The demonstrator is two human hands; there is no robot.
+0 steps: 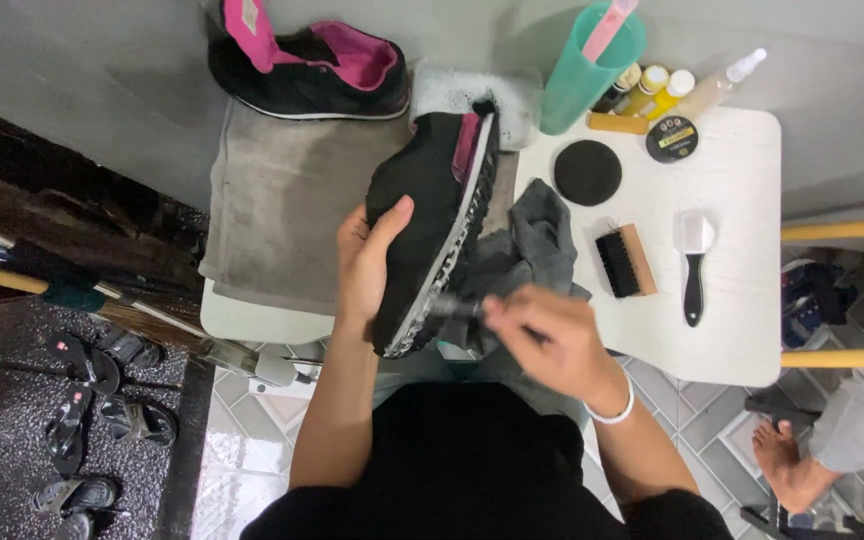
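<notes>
Head view, looking down: my left hand (367, 262) is gripping a black sneaker (432, 225) from its upper side, thumb stretched across the toe and fingers wrapped behind, and is tipping it on edge so the pale patterned sole is facing right. My right hand (542, 335) is pinching a small dark brush (455, 307) between thumb and curled fingers, and its tip is touching the sole near the lower end of the shoe.

Just beyond the right-hand grip, a grey cloth (537, 240) is lying crumpled, partly under the shoe. Farther right of it, a wooden-backed brush (625, 261) with black bristles and a white-headed brush (693, 265) with a black handle are resting on the white table (742, 170). Above those are sitting a round black pad (587, 172), a round tin (672, 139), small yellow bottles (657, 92) and a teal cup (584, 70). To the left of the held shoe a grey towel (282, 200) is spreading flat, with a second black-and-pink sneaker (307, 65) at its far edge.

Bare tabletop is lying open to the right of the brushes, up to the table's edge; below the hands the table is ending, with tiled floor (682, 420) and another person's bare foot (787, 455) off to the lower right.
</notes>
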